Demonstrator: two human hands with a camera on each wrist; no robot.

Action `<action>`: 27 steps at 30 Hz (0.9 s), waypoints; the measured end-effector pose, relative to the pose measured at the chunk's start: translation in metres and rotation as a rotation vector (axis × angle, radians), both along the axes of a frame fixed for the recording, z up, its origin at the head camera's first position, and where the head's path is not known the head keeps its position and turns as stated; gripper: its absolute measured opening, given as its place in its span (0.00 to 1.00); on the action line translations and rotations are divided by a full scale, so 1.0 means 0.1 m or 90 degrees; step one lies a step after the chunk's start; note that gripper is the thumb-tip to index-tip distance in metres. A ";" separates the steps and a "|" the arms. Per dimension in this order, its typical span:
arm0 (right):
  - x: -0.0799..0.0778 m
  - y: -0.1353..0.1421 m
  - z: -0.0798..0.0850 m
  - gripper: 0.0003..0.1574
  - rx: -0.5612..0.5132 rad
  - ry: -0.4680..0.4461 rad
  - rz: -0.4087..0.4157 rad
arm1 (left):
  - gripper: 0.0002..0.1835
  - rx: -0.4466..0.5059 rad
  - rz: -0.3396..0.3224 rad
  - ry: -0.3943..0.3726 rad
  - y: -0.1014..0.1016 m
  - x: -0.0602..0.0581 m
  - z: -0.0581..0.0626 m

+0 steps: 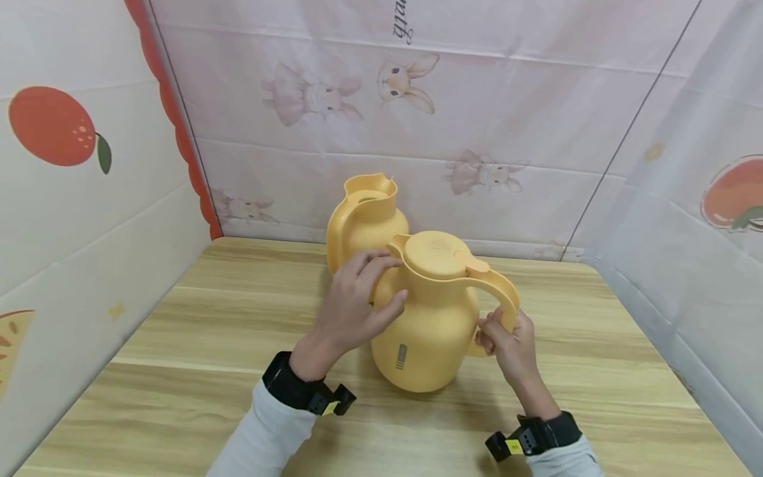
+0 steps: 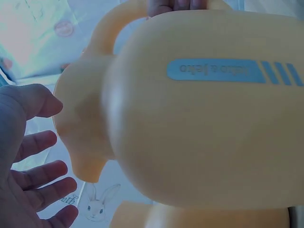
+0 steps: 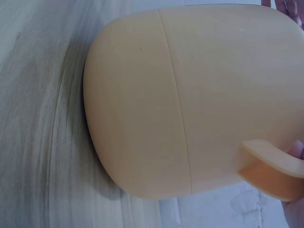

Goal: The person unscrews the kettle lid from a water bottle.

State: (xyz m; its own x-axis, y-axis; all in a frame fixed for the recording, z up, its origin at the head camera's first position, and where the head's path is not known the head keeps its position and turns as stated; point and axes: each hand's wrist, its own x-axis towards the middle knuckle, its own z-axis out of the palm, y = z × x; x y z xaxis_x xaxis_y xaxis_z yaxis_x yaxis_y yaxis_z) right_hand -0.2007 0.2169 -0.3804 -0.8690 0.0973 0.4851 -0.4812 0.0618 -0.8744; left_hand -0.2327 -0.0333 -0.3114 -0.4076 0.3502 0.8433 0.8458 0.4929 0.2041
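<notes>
A yellow thermos jug (image 1: 426, 331) with a round lid (image 1: 436, 254) stands in front, its spout to the left and a small grey label low on its side. My right hand (image 1: 516, 346) grips its handle (image 1: 507, 295) on the right. The handle's lower end (image 3: 270, 183) shows in the right wrist view. Close to the spout, my left hand (image 1: 357, 298) has its fingers spread, thumb near the jug's shoulder. In the left wrist view those fingers (image 2: 42, 173) are apart and hold nothing. Behind is a second yellow jug (image 1: 372, 228), partly hidden by the front one.
Both jugs are on a wood-grain table (image 1: 197, 371). A pink cloth wall (image 1: 524, 99) printed with rabbits rises just behind the second jug. White printed walls (image 1: 149, 218) close in the left and right sides.
</notes>
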 end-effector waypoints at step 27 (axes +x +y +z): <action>0.00 -0.01 0.02 0.10 -0.015 -0.017 -0.011 | 0.15 -0.057 0.022 0.008 0.47 -0.14 0.33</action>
State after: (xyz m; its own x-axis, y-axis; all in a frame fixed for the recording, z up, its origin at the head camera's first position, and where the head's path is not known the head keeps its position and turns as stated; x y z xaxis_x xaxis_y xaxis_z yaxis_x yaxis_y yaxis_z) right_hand -0.2010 0.2159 -0.3788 -0.8794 0.1238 0.4597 -0.4572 0.0500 -0.8880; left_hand -0.2472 0.0138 -0.2779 -0.4105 0.4100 0.8145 0.8304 0.5372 0.1481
